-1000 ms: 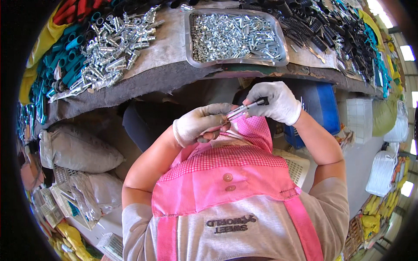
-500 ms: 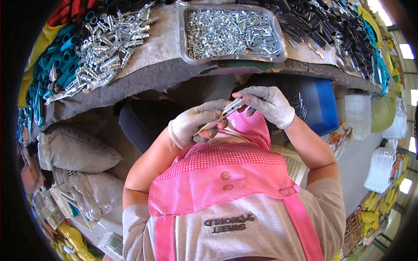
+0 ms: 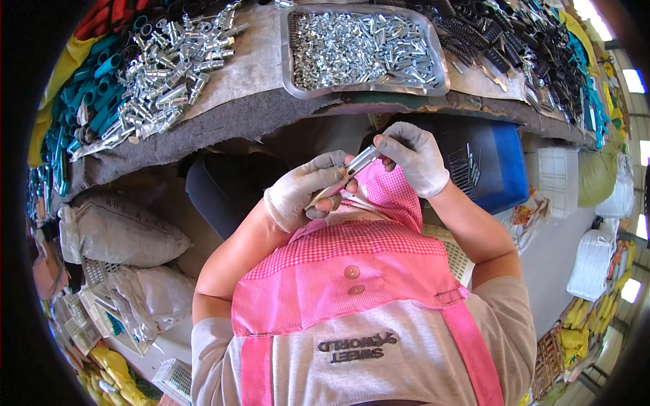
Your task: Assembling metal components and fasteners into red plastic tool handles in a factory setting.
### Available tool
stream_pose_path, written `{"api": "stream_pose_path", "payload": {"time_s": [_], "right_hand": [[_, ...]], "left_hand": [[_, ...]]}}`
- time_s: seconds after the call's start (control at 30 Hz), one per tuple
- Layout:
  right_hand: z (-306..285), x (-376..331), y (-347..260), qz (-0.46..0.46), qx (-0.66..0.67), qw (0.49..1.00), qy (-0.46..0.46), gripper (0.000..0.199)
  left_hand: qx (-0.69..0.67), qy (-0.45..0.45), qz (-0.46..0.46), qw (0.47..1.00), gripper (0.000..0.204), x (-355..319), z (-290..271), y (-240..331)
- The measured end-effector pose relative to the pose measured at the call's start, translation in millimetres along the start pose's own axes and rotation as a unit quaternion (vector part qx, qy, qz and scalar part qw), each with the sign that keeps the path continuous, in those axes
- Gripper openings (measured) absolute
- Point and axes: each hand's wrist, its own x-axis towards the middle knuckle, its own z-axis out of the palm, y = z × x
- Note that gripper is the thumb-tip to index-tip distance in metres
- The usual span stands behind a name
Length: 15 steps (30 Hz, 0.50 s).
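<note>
While pinched between both gloves, a shiny metal tube (image 3: 359, 162): left hand (image 3: 305, 193) clamped low, right hand (image 3: 413, 157) clamped on top, below tabletop (image 3: 257, 111) and tray (image 3: 365, 88).

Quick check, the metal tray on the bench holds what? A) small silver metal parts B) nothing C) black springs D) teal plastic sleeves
A: the metal tray is filled with a heap of small silver metal parts; the teal sleeves lie loose at the bench's left end, outside it.
</note>
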Motion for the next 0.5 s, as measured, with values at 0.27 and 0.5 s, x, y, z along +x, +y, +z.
{"api": "stream_pose_path", "payload": {"time_s": [0.27,0.5], "right_hand": [[10,-6,-3,-0.010,0.015,1.000,0.014,0.016],[16,-3,-1,-0.040,-0.009,0.997,0.064,0.017]], "left_hand": [[-0.007,0.010,-0.011,1.000,0.017,-1,4,-2],[-0.017,0.001,-0.011,1.000,0.018,0,7,3]]}}
